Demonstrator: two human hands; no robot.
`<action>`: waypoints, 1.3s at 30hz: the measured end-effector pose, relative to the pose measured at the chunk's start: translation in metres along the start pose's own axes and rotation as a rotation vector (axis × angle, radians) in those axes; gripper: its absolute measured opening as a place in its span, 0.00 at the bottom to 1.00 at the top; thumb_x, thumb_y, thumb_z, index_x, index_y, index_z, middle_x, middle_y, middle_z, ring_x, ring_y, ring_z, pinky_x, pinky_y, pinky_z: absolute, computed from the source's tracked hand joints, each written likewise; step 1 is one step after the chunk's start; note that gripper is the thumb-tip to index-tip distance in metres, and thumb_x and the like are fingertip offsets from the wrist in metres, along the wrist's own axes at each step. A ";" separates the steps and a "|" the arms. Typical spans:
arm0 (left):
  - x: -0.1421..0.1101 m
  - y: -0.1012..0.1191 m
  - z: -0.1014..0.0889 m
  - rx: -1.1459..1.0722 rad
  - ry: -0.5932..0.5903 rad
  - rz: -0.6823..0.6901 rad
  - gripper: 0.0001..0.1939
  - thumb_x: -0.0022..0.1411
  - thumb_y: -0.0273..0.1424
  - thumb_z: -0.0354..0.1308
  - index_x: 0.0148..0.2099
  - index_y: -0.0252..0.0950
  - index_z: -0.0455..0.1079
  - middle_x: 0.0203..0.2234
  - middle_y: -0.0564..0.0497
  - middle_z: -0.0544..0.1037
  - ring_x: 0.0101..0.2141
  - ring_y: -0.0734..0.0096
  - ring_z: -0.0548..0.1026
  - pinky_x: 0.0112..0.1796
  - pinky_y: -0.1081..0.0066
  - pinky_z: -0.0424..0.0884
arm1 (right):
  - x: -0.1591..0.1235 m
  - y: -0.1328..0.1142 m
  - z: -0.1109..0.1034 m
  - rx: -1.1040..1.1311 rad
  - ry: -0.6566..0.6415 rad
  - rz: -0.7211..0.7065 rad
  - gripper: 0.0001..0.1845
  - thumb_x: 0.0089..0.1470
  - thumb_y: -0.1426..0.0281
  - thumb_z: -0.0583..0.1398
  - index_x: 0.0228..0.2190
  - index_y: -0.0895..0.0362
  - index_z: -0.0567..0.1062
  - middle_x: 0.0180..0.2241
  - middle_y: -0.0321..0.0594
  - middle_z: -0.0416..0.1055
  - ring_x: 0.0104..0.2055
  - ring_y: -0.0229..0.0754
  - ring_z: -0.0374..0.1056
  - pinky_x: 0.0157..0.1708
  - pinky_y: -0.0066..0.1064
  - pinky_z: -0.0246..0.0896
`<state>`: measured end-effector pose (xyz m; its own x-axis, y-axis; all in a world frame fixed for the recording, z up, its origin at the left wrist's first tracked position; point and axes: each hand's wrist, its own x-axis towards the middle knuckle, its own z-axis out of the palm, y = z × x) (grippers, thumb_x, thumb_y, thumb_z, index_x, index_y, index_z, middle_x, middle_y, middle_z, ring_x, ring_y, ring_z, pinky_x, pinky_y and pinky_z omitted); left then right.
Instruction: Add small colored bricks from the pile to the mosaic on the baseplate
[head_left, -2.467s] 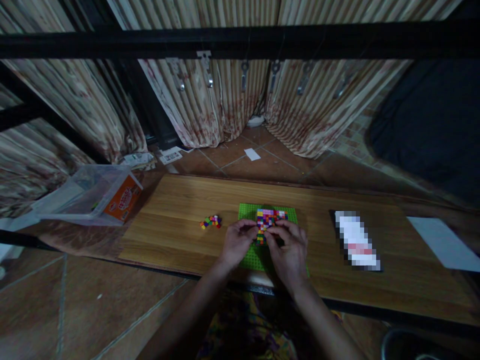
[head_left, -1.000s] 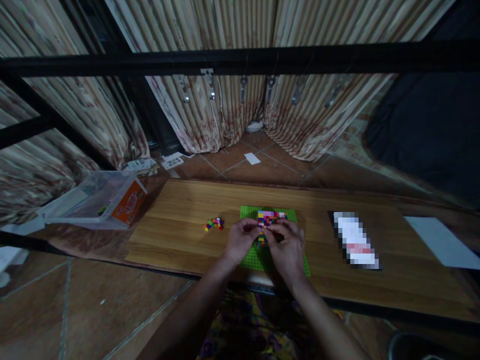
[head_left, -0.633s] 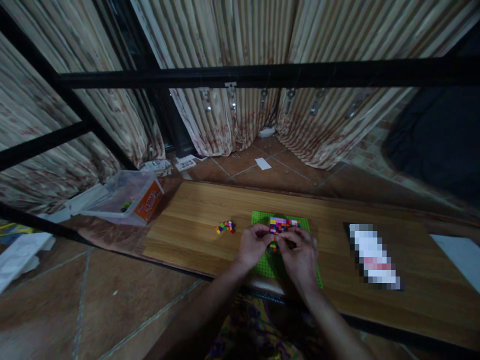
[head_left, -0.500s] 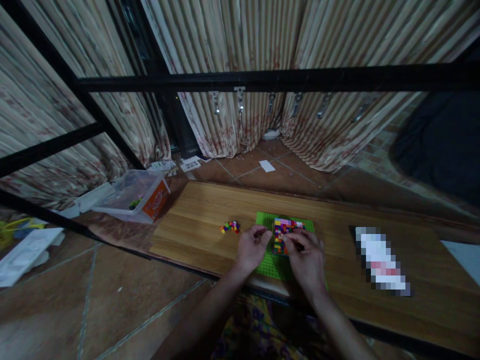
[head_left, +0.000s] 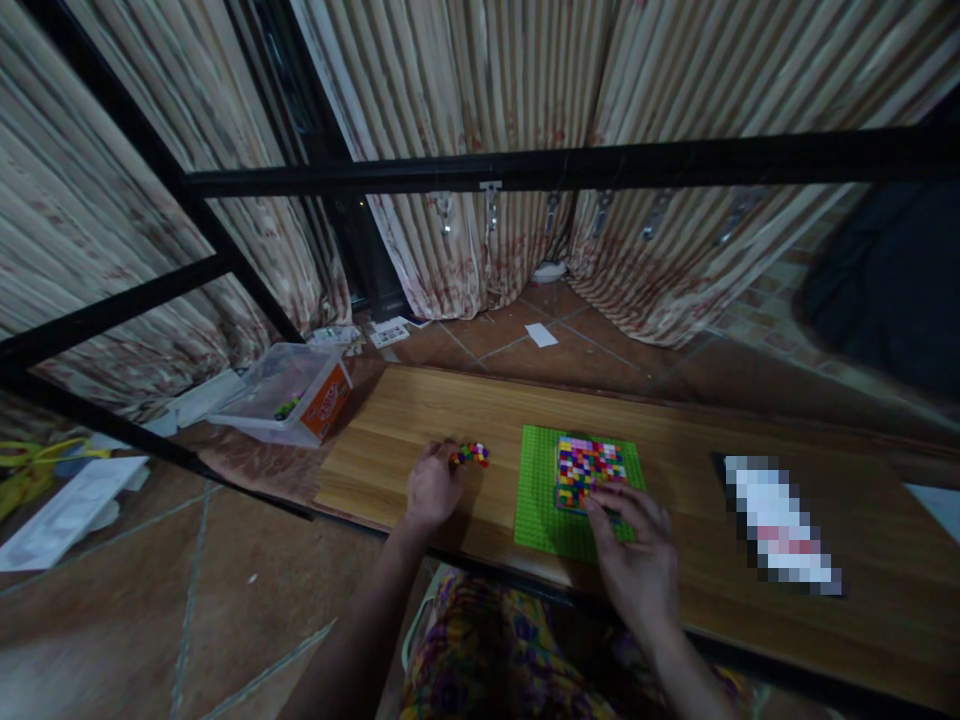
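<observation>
Bricks (head_left: 474, 454), loose and tiny, sit in a small heap on the table (head_left: 442, 400), and here's my left hand (head_left: 435, 490) right at their left edge, fingers curled over. From out here I read this as the picking step: one piece to single out. Is anything pinched there yet? I can't tell; the fingertips hide it. Over to my right hand (head_left: 639, 555), thumb and forefinger nearly together above the near edge of the brick panel (head_left: 585, 463); whether a piece sits between them, I can't tell either. Next move, in my judgement, calls for a light fingertip pinch on a single brick without scattering its neighbours. And the panel itself? It lies flat on the green baseplate (head_left: 540, 525), towards the far side, bare studs showing to its left and in front. It's a busy square patchwork: red, yellow, purple, white, orange, with pink along the far row. My right fingers cover its near right corner, so I can't check for gaps there.
</observation>
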<state>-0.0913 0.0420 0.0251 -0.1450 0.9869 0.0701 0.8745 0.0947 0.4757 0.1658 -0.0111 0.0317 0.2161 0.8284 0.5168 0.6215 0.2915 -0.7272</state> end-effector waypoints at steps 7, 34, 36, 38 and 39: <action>-0.006 -0.002 0.005 -0.029 0.036 0.054 0.11 0.62 0.25 0.51 0.42 0.39 0.73 0.38 0.49 0.77 0.39 0.68 0.75 0.43 0.71 0.69 | -0.006 -0.003 -0.004 -0.012 -0.029 0.008 0.10 0.56 0.60 0.60 0.33 0.52 0.78 0.40 0.41 0.74 0.45 0.46 0.68 0.47 0.43 0.60; 0.014 0.019 0.004 0.089 0.018 0.002 0.11 0.63 0.27 0.50 0.42 0.37 0.74 0.39 0.45 0.78 0.37 0.66 0.76 0.40 0.71 0.69 | -0.015 -0.006 0.002 0.045 -0.124 0.117 0.11 0.57 0.59 0.59 0.32 0.51 0.79 0.41 0.42 0.74 0.46 0.48 0.67 0.48 0.44 0.61; 0.015 0.022 0.003 0.100 0.009 -0.018 0.11 0.63 0.27 0.49 0.41 0.37 0.74 0.38 0.45 0.78 0.36 0.67 0.76 0.39 0.72 0.68 | -0.015 -0.006 0.002 0.050 -0.117 0.120 0.11 0.57 0.59 0.59 0.32 0.51 0.79 0.40 0.42 0.74 0.45 0.48 0.67 0.48 0.44 0.61; 0.016 0.023 0.002 0.093 0.004 -0.027 0.11 0.63 0.27 0.49 0.41 0.36 0.74 0.38 0.44 0.78 0.36 0.66 0.76 0.39 0.72 0.68 | -0.016 -0.006 0.002 0.048 -0.116 0.120 0.11 0.57 0.60 0.59 0.32 0.51 0.79 0.40 0.42 0.74 0.45 0.48 0.67 0.48 0.44 0.61; 0.016 0.024 0.001 0.090 0.001 -0.028 0.11 0.63 0.27 0.50 0.41 0.36 0.74 0.38 0.44 0.78 0.37 0.66 0.76 0.38 0.72 0.67 | -0.016 -0.006 0.002 0.048 -0.118 0.119 0.11 0.57 0.60 0.59 0.32 0.51 0.79 0.40 0.42 0.74 0.46 0.47 0.67 0.48 0.44 0.61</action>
<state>-0.0721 0.0603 0.0366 -0.1705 0.9836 0.0589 0.9080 0.1336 0.3972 0.1576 -0.0250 0.0271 0.1944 0.9081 0.3708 0.5598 0.2077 -0.8022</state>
